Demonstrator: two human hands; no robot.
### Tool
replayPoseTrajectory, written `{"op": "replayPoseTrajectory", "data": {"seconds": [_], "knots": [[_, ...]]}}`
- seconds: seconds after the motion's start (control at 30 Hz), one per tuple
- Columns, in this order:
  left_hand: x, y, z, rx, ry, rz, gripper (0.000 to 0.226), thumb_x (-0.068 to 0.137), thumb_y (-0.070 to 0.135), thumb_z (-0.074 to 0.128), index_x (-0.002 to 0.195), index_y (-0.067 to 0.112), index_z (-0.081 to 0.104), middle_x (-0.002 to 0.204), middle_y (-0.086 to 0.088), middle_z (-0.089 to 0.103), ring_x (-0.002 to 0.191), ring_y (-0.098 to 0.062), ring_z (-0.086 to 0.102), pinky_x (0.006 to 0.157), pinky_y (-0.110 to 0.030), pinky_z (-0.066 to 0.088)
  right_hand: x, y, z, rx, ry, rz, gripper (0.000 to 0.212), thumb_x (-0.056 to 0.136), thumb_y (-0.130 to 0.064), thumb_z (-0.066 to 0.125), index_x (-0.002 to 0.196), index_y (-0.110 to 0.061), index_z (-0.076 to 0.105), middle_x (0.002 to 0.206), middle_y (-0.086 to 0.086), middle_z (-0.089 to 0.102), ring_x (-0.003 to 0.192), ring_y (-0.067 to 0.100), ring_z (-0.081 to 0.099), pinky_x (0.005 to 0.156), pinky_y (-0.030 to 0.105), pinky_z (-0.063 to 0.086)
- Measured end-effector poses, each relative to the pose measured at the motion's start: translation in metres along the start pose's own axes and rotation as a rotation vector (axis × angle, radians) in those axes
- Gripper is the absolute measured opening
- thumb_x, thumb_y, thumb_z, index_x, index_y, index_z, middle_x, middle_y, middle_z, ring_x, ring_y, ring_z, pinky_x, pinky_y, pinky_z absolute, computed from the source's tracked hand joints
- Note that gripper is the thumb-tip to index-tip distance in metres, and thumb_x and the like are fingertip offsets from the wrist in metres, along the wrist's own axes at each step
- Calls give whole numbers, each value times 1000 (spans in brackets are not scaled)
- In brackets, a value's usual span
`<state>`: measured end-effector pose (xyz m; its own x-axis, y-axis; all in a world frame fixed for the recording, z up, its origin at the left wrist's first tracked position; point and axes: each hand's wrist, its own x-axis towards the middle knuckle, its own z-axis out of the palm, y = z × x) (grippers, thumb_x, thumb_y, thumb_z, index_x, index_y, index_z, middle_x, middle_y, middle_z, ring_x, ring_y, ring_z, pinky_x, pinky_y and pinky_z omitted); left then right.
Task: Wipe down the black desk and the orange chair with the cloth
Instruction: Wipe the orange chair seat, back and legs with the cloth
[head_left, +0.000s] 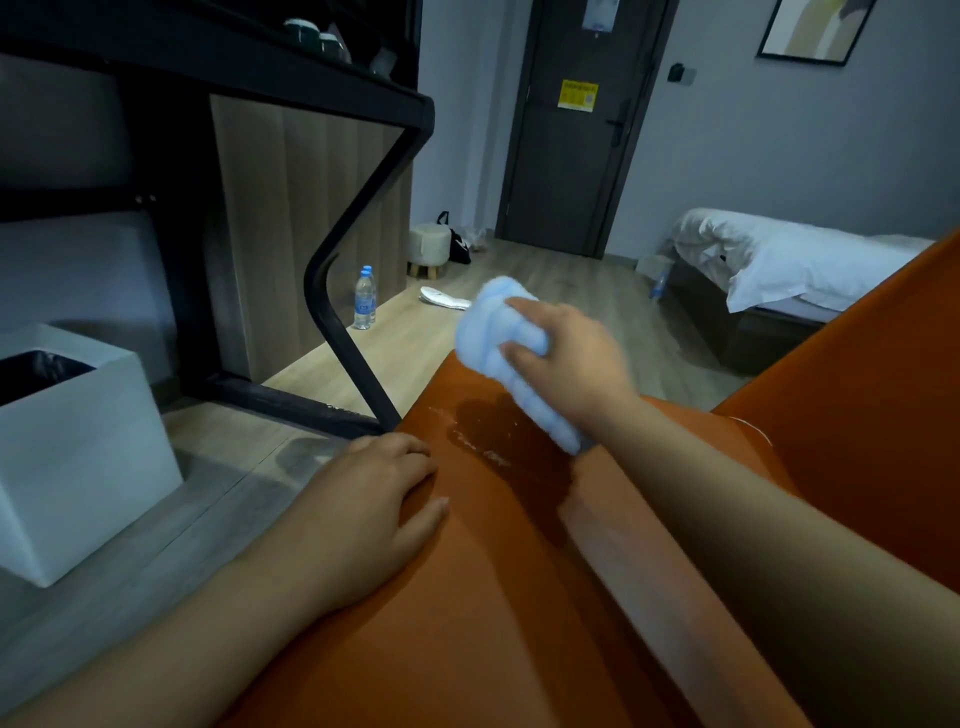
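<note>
The orange chair (467, 597) fills the lower middle and right, its seat running toward me and its back rising at the right. A dark wet patch (514, 447) marks the far end of the seat. My right hand (571, 358) grips a bunched pale blue cloth (493, 332) at the seat's far edge, just beyond the wet patch. My left hand (363, 514) rests on the seat's left edge with fingers fairly straight. The black desk (291, 78) stands at the upper left, with an angled black leg (353, 291).
A white bin (83, 452) with a black liner sits on the floor at the left. Water bottles (364, 299) stand by the desk leg. A small stool (428, 248), a dark bag and a white slipper lie toward the door. A bed (779, 265) stands at the right.
</note>
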<state>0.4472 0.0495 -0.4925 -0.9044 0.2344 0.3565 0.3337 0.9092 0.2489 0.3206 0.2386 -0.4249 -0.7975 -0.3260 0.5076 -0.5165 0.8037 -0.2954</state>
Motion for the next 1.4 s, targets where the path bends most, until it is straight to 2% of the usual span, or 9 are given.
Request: {"op": "replayPoseTrajectory", "data": {"seconds": [0.2,0.3,0.4,0.5,0.63,0.7,0.83,1.03,1.4], "knots": [[7,19,-8,24,-33,-5,54,88,64,37,127,31,54,131,13,47,117,-4,43,95,-19,37,-59,41,-69,-49,31,171,51,93,-35,60,141,-29,48,137,0,56,124,22,52,104,39,43],[13,42,-6,13,-18,50,54,89,62,40,133,33,50,132,15,47,119,-4,42,90,-17,33,-87,57,-92,-203,48,216,46,95,-37,55,140,-27,48,135,5,57,119,25,56,97,39,45],[19,64,-1,0,-47,99,53,90,61,41,135,33,48,136,14,45,124,-6,40,100,-22,33,-106,69,-108,-254,47,300,50,95,-35,55,143,-22,46,138,8,55,121,26,54,98,38,43],[20,76,7,10,-100,128,49,90,60,42,128,31,52,130,13,48,120,-6,42,102,-23,34,-119,76,-106,-372,36,336,55,97,-33,52,148,-15,38,140,13,53,126,28,51,101,36,42],[15,78,13,60,-146,145,49,89,62,39,123,30,55,126,13,47,117,-6,41,101,-26,38,-145,90,-89,-391,-87,473,58,97,-45,42,151,-29,29,150,6,40,130,28,46,106,41,40],[14,78,14,72,-143,147,50,89,63,39,124,30,55,128,14,46,119,-6,41,102,-25,38,-159,97,-78,-392,-51,556,57,96,-50,39,150,-33,28,153,4,37,131,29,45,104,43,39],[12,77,16,73,-142,150,50,89,63,39,123,30,56,126,14,47,117,-7,42,101,-28,40,-164,96,-64,-427,45,546,57,95,-50,42,148,-30,33,151,6,40,125,31,49,94,40,39],[12,78,15,75,-147,155,50,89,62,39,122,29,57,124,13,47,116,-8,43,99,-27,40,-166,92,-60,-451,62,532,58,95,-51,41,148,-30,33,147,5,43,117,30,54,81,36,43],[11,78,13,58,-146,167,50,89,61,41,126,31,55,123,15,46,114,-5,41,98,-24,39,-160,84,-53,-425,91,473,57,95,-52,42,147,-32,34,148,2,43,121,25,53,86,35,43]]}}
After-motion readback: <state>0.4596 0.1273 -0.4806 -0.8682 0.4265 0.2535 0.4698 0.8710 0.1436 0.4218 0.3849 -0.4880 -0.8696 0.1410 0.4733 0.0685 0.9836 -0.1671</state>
